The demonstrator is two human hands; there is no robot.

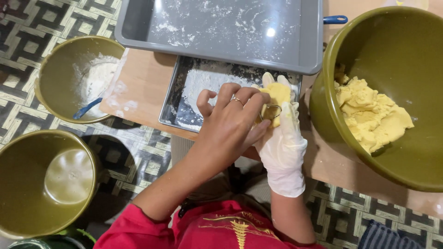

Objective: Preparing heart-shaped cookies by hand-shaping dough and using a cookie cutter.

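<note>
Pressing: we see the left hand [230, 122], bare with a ring on one finger, pinching a small metal cutter [271, 112] with curled fingertips and holding it against a piece of yellow dough [278, 97].
Right hand: the right hand [282, 138] wears a white glove and lies palm up and open, fingers spread beneath the dough, which rests on its palm.
Dough position: we place it above the near edge of a small metal tray [184, 108] dusted with flour, just in front of a grey plastic tray [138, 23] that also carries flour.
Right side: a large olive-green bowl [369, 27] stands near the gloved hand and holds a bigger mass of the same yellow dough [371, 115].
Left side: a smaller green bowl [57, 78] holds flour and a blue spoon [87, 108]; another green bowl [27, 184] sits on the patterned floor below it.
Surface: both trays rest on a low wooden table [143, 78].
Clothing: we note red sleeves on both arms.
</note>
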